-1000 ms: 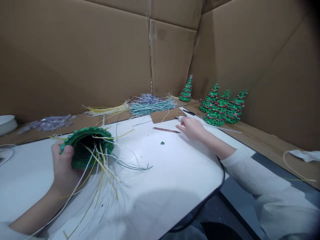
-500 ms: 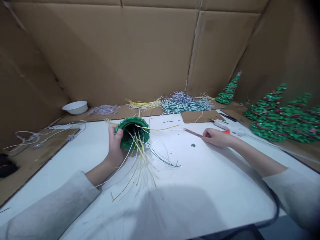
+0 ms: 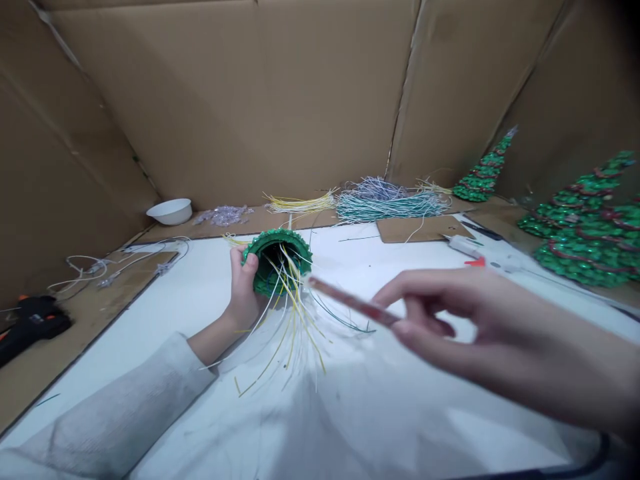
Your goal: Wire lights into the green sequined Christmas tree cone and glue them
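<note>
My left hand (image 3: 245, 283) grips a green sequined Christmas tree (image 3: 283, 236), tilted so that its hollow base faces me. Yellow, white and green wires (image 3: 296, 308) spill out of that opening over the white tabletop. Raised close to the camera, my right hand (image 3: 460, 317) pinches a thin reddish-brown stick (image 3: 353, 301) between thumb and fingers. The stick's pale tip points left, beside the right rim of the tree's base; I cannot tell whether it touches the wires. The upper part of the tree is hidden behind its base.
Bundles of yellow wires (image 3: 300, 202) and green-white wires (image 3: 390, 207) lie at the back. Finished trees (image 3: 485, 170) stand right, near a white glue tube (image 3: 464, 247). To the left are a white bowl (image 3: 171, 212), white cables (image 3: 95, 270) and a black glue gun (image 3: 37, 323).
My right hand has come up toward the camera, and the stick has swung left to the tree's base. The long yellow wire no longer stretches out rightward. The view has shifted slightly left.
</note>
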Tool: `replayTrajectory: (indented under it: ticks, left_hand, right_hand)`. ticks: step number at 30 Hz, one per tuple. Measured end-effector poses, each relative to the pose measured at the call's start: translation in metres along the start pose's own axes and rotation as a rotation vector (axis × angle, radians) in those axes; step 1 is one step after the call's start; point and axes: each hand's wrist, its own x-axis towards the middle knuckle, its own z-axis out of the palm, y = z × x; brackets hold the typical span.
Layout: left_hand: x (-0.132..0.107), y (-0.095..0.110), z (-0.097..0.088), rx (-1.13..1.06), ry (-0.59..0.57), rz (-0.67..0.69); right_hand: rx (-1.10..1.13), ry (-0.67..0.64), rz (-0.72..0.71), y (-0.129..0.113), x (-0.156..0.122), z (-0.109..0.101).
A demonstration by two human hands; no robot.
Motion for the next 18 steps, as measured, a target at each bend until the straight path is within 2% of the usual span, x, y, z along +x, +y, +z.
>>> replayTrajectory:
  ticks: [3, 6, 9, 14, 18]
  left_hand:
    - [0.000, 0.000, 0.001, -0.001, 0.017, 0.005]
    - [-0.001, 0.000, 0.001, 0.003, 0.021, 0.010]
    - [-0.001, 0.000, 0.000, -0.022, 0.012, -0.016]
    - [-0.001, -0.002, -0.004, -0.007, -0.025, -0.045]
    - [-0.002, -0.001, -0.003, 0.017, -0.023, -0.037]
  right_hand:
    - [0.024, 0.040, 0.010, -0.003, 0.028, 0.034]
    - [0.054, 0.023, 0.017, 0.001, 0.049, 0.045]
    - [0.075, 0.005, -0.020, -0.003, 0.049, 0.034]
    - [-0.014, 0.182, -0.115, -0.020, 0.035, 0.012]
    - [-0.038, 0.308, -0.148, -0.022, 0.026, -0.008]
